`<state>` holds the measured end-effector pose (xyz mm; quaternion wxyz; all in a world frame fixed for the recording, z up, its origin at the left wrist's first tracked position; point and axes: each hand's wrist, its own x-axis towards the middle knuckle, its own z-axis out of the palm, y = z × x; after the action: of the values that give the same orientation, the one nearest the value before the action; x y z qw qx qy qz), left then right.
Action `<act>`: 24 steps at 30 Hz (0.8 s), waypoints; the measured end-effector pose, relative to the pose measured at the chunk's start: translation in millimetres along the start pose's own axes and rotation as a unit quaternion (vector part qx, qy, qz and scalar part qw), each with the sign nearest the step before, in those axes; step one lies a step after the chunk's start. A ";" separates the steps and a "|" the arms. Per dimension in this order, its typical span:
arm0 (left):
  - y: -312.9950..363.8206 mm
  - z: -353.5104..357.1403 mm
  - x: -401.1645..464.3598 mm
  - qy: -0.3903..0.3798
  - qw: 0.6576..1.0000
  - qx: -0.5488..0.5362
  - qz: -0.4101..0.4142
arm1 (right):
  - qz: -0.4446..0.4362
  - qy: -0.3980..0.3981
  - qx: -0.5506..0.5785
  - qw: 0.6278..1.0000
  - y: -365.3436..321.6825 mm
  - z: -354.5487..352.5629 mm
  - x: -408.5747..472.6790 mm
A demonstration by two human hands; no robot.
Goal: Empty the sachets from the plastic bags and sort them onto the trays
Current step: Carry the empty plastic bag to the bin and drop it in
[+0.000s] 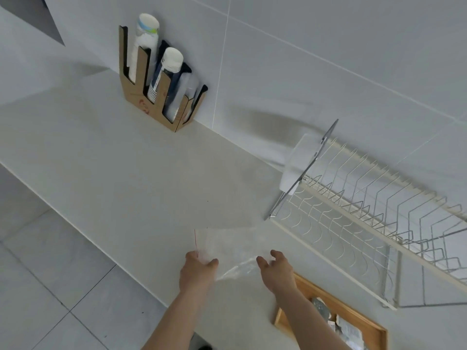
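Plastic bag [227, 246]: clear, empty-looking, with a red line at its left edge; it lies flat on the counter just ahead of your hands.
Your left hand [198, 267]: fingers closed on the bag's near-left corner, pinching it.
Your right hand [276, 267]: fingers spread and loose, at the bag's right edge; you grip nothing with it that can be seen.
Sachets [343, 327]: pale packets lying in the wooden tray [316, 289], beside your right forearm.
Counter [126, 173]: pale stone, running along a tiled wall.
Dish rack [366, 210]: wire, right of the bag, a white item at its far end.
Cup holder [156, 79]: cardboard, against the wall, holding stacks of paper cups.
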<state>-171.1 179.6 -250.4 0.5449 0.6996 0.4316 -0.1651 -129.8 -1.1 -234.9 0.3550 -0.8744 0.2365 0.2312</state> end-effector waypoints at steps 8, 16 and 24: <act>6.1 3.4 -5.0 -0.025 0.998 -0.042 0.040 | -0.015 0.073 0.076 0.994 6.8 -16.1 -4.3; 29.0 39.7 -17.5 -0.079 0.992 -0.037 0.091 | -0.025 0.158 0.129 0.979 37.6 -54.2 -12.2; 39.4 107.5 -59.5 -0.136 0.974 0.094 0.158 | 0.038 0.232 0.169 0.957 103.9 -108.4 -32.1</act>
<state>-148.6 55.7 -222.0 0.5498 0.7778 0.2202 -0.2103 -189.3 -138.3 -200.2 0.4240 -0.8215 0.3811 -0.0082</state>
